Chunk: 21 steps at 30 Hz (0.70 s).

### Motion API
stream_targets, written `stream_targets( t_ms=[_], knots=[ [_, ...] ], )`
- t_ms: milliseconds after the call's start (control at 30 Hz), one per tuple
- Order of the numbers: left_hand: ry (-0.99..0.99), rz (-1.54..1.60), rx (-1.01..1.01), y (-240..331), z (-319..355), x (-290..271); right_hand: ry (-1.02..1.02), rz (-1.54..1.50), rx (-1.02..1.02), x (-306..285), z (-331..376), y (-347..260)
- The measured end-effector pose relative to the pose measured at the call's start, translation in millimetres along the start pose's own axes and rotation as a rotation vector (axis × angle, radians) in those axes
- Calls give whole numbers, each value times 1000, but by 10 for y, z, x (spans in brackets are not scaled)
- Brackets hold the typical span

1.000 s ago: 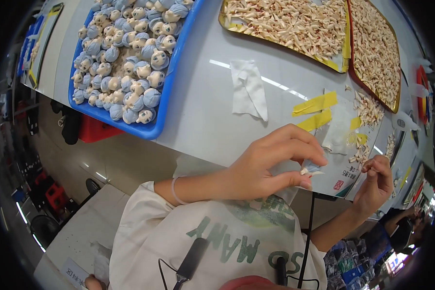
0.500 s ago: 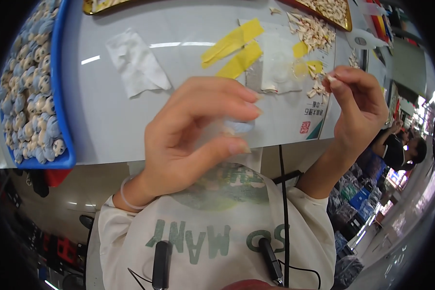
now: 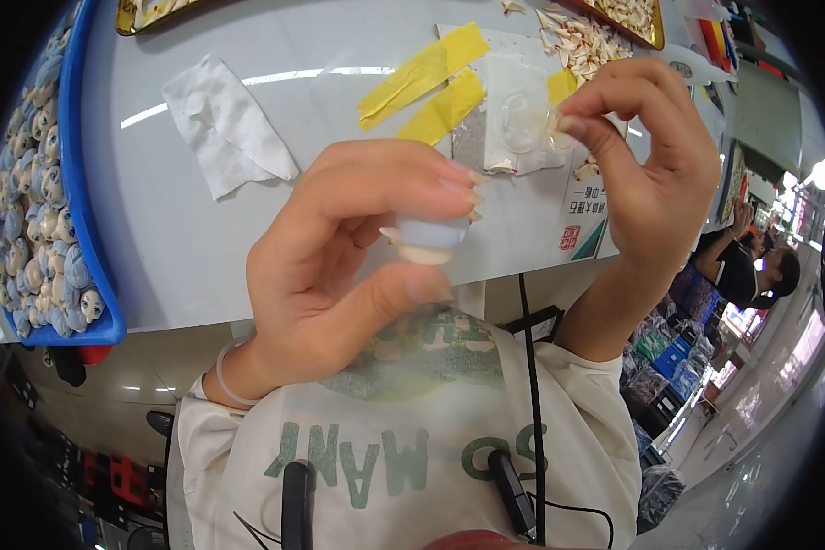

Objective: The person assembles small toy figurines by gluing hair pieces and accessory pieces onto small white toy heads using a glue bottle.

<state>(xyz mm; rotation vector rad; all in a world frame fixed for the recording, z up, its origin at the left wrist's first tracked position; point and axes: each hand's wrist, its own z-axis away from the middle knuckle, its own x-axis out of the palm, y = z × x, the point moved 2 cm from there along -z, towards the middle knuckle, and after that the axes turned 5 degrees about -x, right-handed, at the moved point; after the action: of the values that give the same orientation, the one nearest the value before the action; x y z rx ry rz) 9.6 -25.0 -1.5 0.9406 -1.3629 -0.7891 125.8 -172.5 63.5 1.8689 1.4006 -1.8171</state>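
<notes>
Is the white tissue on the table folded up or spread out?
Spread out. The white tissue lies flat and opened on the grey table, creased and crumpled but not folded into a packet, beside the yellow tape strips.

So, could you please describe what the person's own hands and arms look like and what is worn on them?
Both hands are bare, without gloves. The left hand has longish nails and a thin pale band round the wrist. The right hand wears nothing. Short white sleeves end near the elbows.

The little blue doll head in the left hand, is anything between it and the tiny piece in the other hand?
Nothing visible. The little blue doll head sits pinched in the left hand; the right hand holds a tiny pale piece, with only open air above the white table between them.
</notes>
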Motion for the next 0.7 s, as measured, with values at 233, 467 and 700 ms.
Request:
stream_targets(
  t_ms=[233, 467, 700],
  knots=[
    [19, 92, -16, -41, 12, -19, -38, -38, 53, -25, 100, 0],
    [-81, -131, 105, -10, -5, -63, 137, -250, 38, 38, 166, -42],
    [56, 194, -50, -31, 39, -28, 122, -886, 50, 283, 266, -325]
  ],
)
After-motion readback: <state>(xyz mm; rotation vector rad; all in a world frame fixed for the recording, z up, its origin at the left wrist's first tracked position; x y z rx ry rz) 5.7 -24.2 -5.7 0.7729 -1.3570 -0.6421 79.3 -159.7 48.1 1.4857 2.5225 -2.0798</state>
